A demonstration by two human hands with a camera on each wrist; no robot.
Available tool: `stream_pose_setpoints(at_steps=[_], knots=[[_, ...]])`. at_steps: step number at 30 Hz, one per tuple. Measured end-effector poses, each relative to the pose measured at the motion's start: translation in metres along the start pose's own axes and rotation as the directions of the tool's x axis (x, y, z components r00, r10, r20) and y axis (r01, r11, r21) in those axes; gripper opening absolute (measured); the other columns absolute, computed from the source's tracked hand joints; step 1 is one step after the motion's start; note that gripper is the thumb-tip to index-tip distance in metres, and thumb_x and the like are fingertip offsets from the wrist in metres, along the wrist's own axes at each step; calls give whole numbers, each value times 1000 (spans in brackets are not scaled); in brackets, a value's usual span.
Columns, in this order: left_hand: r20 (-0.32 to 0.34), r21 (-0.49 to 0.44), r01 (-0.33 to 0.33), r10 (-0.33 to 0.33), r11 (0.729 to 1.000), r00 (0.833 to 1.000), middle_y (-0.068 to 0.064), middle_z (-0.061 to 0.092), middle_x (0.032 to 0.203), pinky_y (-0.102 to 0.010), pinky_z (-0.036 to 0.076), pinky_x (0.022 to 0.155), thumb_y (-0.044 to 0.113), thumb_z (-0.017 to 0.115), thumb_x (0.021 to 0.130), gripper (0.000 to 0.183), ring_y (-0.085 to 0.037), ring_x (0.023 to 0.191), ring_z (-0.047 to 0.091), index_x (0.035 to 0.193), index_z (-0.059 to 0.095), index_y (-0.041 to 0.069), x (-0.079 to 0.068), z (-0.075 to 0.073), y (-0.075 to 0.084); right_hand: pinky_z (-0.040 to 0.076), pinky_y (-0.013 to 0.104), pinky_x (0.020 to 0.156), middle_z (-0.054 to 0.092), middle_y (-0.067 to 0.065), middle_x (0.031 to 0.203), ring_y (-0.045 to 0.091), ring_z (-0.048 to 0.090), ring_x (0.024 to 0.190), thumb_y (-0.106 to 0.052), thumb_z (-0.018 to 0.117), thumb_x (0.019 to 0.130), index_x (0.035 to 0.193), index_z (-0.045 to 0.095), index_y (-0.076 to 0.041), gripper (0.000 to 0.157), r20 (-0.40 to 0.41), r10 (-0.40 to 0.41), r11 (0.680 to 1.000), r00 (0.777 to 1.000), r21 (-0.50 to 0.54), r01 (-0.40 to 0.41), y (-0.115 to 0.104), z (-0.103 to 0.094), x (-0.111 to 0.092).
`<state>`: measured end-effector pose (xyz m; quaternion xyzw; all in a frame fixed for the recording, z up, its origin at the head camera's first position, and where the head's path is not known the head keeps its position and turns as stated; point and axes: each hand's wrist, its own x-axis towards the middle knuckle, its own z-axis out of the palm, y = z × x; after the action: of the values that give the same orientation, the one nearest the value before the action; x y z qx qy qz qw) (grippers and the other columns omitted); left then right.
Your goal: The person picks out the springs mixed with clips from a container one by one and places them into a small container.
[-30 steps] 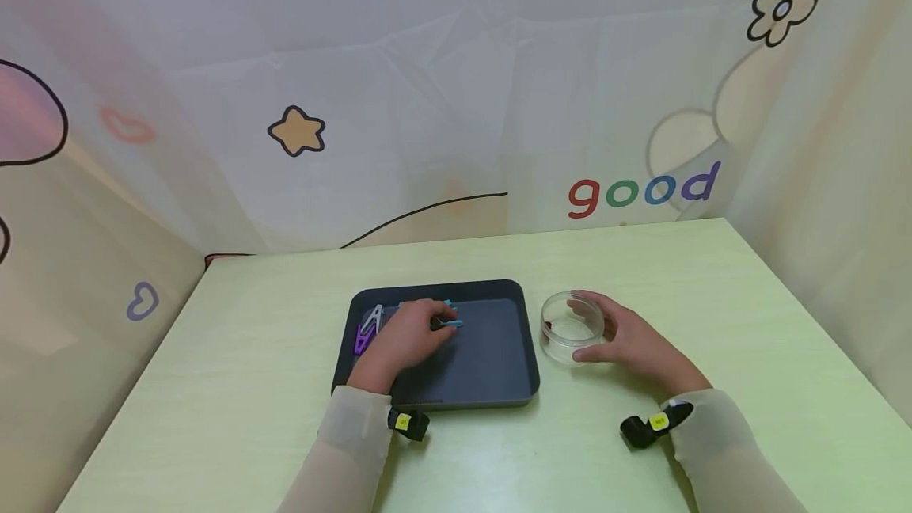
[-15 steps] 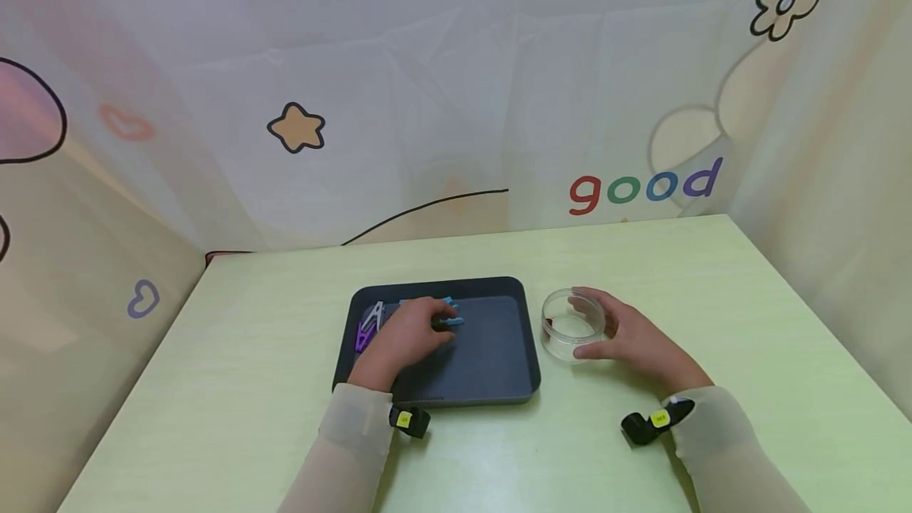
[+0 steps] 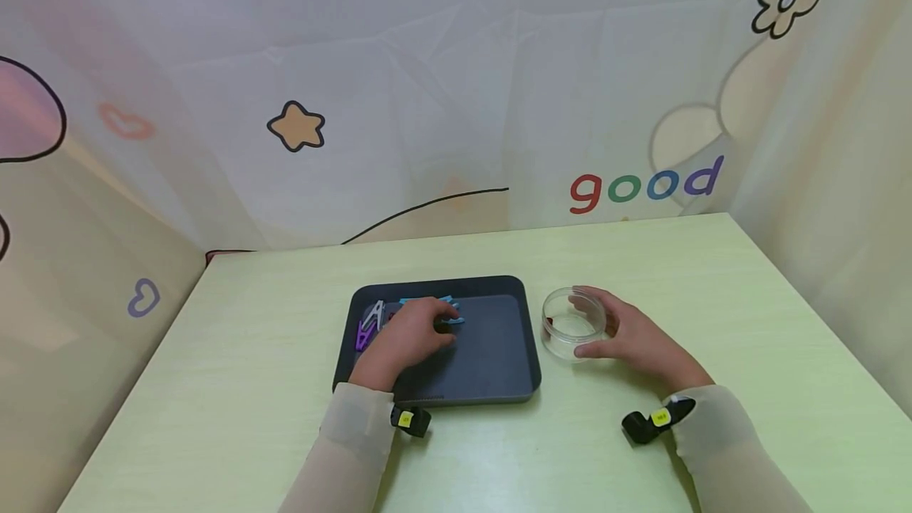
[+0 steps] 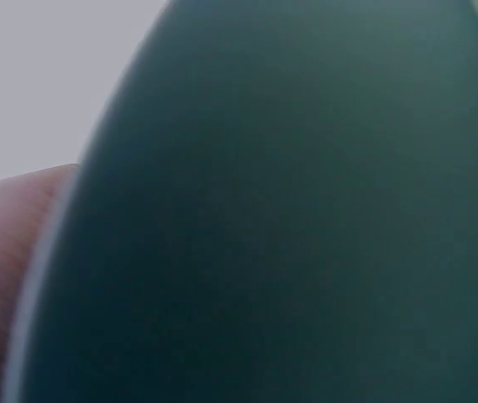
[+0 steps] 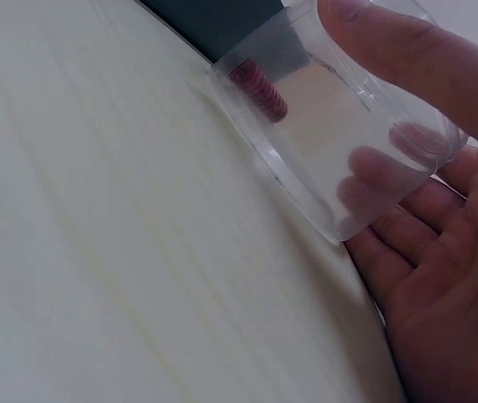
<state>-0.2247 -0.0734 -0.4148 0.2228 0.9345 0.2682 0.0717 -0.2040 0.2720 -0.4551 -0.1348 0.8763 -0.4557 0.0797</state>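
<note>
My left hand (image 3: 412, 332) is over the left half of a dark grey tray (image 3: 492, 390), its thumb and index finger apart. Light blue clothespins (image 3: 447, 302) lie by its fingertips, partly hidden. Left of that hand rest a white clothespin (image 3: 374, 313) and a purple clothespin (image 3: 365, 336). My right hand (image 3: 630, 339) grips a clear round container (image 3: 563, 348) from its right side, thumb in front and fingers behind. A small red ribbed, coil-like piece (image 5: 260, 91) shows at the container's far side in the right wrist view.
The pale wooden table (image 3: 249, 402) spreads around the tray and container. A patterned curtain (image 3: 456, 117) hangs behind the table and along both sides. A blurred dark surface (image 4: 289, 210) fills most of the left wrist view.
The left thumb and index finger have parted slightly near the blue clothespins. My right hand keeps the container in place; the head view has shifted very slightly.
</note>
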Motion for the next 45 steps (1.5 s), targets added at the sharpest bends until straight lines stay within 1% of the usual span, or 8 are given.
stream_pose_setpoints(at_steps=[10,18,21,24,30,35,39,45], knots=[[10,5,5,-5,1000,1000,-7,68,118,-41,51,94,14,70,88,30,-21,107,63,118,69,9,-2,0,0,34,54,111,42,6,152,32,34,143,-39,83,73,150,31,-26,94,-2,8,1000,1000,-9,-8,-2,0,0],[22,31,-9,8,999,1000,-7,69,116,-41,51,94,7,66,89,27,-21,107,63,116,69,7,-1,0,0,33,54,111,42,6,152,32,34,143,-39,83,73,150,30,-27,94,-2,16,1000,1000,-9,-16,-2,1,0],[35,34,-2,1,999,999,-7,70,112,-40,52,91,6,65,89,25,-20,102,63,114,70,7,0,1,-1,32,54,112,42,5,152,32,34,143,-40,83,73,150,30,-27,94,0,12,1000,1000,-8,-12,-2,0,0],[33,68,-3,1,998,999,-7,70,109,-39,53,90,6,66,89,23,-19,100,63,111,71,7,1,2,-2,31,55,112,42,5,152,31,34,143,-40,83,73,150,30,-27,93,0,8,1000,1000,-7,-8,-2,0,0],[34,146,3,-8,989,999,-8,70,108,-40,51,93,7,68,88,21,-21,102,61,108,72,6,2,3,-2,32,54,112,42,5,152,31,34,143,-40,83,73,150,30,-28,93,1,11,1000,1000,0,-11,-2,1,0],[53,153,12,-21,988,998,-8,70,107,-41,52,93,4,64,89,19,-22,101,62,106,72,5,2,2,0,34,53,111,42,5,152,31,34,143,-38,83,73,149,31,-28,93,1,13,1000,1000,2,-13,-1,1,0],[63,165,6,-17,986,998,-8,70,105,-40,53,91,1,61,89,19,-22,99,63,103,73,5,1,2,0,34,53,111,42,5,152,31,34,143,-37,84,72,149,31,-28,94,0,13,1000,1000,1,-13,0,1,0],[53,179,-4,-5,984,999,-8,70,103,-40,53,90,2,61,89,18,-21,96,62,102,73,5,1,2,0,34,53,111,42,5,152,31,34,143,-37,84,72,149,32,-28,93,-1,15,1000,1000,3,-15,-1,1,0]])
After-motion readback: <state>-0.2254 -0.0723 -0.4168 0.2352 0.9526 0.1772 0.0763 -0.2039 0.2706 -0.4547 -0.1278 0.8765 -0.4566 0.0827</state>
